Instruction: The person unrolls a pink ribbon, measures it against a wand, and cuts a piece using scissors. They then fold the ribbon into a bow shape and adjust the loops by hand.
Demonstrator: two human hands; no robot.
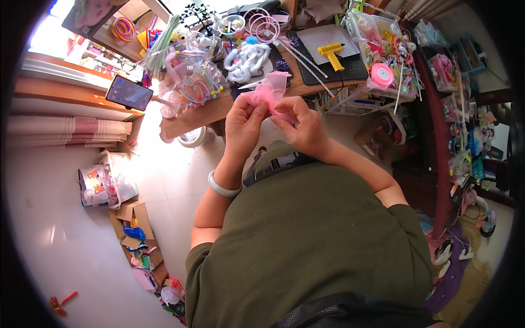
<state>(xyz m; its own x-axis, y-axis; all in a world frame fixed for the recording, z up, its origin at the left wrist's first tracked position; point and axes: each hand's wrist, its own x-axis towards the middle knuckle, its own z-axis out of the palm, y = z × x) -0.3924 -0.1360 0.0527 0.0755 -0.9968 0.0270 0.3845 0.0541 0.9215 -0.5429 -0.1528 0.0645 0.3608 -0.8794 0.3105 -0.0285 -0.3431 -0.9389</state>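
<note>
Sheer pink ribbon (275,85), gathered into loose folds, is pinched between both hands above my lap. My left hand (245,123) grips the bunched middle with thumb and forefinger. On the other side, my right hand (301,125) pinches a lower fold between thumb and fingers. Just behind the ribbon, scissors (250,85) lie at the table's front edge, their handles hidden. White fluffy chenille stems (249,61) sit coiled beyond them. A yellow hot glue gun (331,55) rests on a black mat (307,74) to the right.
Plastic bags of craft supplies (199,82) crowd the left of the wooden table (197,112), beside a phone (129,93) on a holder. A ribbon spool (382,74) and clear bins stand at right. Two wrapped sticks (307,65) overhang the front edge. Open cardboard boxes (141,213) line the floor.
</note>
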